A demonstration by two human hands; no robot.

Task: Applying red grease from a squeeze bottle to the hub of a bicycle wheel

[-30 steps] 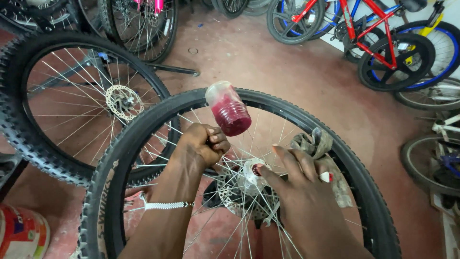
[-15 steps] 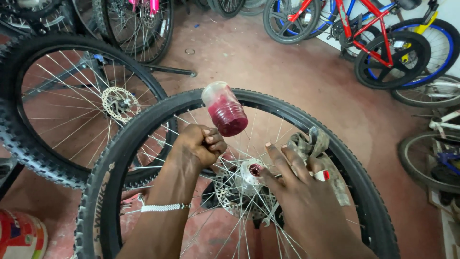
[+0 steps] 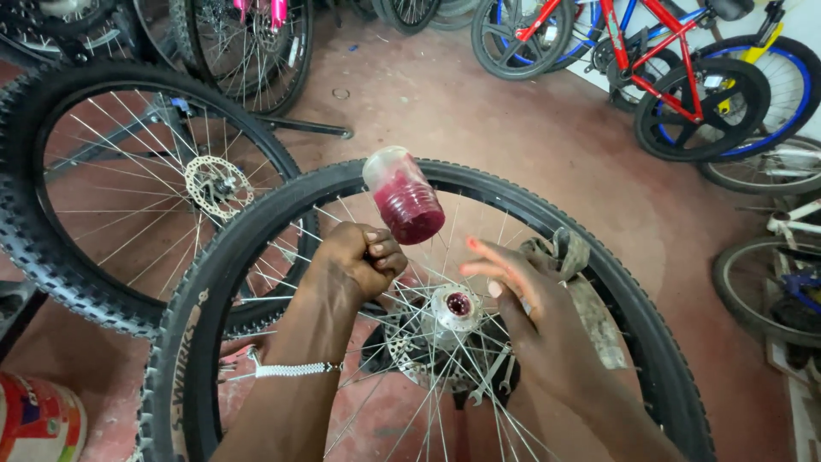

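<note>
Grease jar [image 3: 404, 195] | left fingers [image 3: 376, 250] clamped on it | right fingers [image 3: 496, 272] apart above hub [image 3: 456, 305]

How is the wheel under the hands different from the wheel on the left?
The near wheel has a smoother tyre; the left wheel has a knobbly one. The near wheel's hub is open, with red grease inside; the left wheel carries a disc rotor. Both have black tyres and thin metal spokes.
</note>
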